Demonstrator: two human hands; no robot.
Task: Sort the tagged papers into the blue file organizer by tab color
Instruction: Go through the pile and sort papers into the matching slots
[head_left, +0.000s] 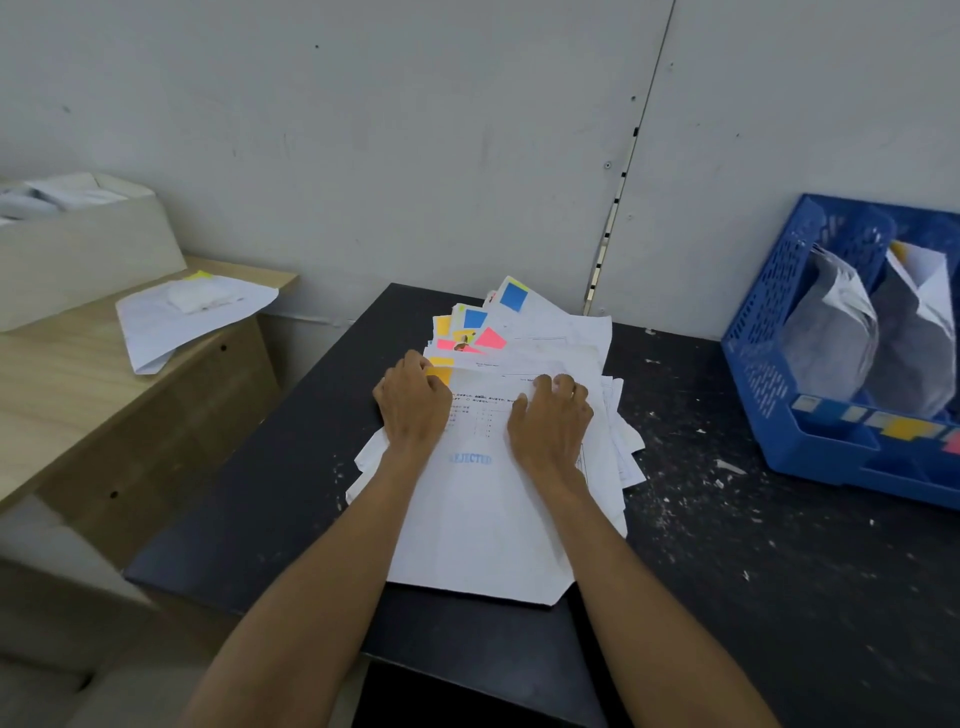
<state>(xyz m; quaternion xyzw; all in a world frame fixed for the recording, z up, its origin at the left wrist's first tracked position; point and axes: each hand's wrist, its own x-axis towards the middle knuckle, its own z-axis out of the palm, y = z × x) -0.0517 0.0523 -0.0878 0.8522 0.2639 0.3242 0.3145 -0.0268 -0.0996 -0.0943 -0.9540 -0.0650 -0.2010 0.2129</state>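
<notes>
A loose stack of white papers (488, 519) with blue, pink and orange tabs lies on the black table (779, 597). The top sheet bears a blue "REJECTED" stamp and an orange tab at its upper left corner. My left hand (413, 402) rests on that corner, fingers curled at the orange tab. My right hand (550, 415) lies on the upper right of the same sheet, fingers bent on the paper. The blue file organizer (810, 441) stands at the right edge of the table, with curled papers in its slots and coloured labels along its front.
A wooden desk (104, 395) at the left carries a sheet with a yellow tab (192, 317) and a beige box (78, 249) of papers. A grey wall runs behind. White scraps are scattered on the table's right half.
</notes>
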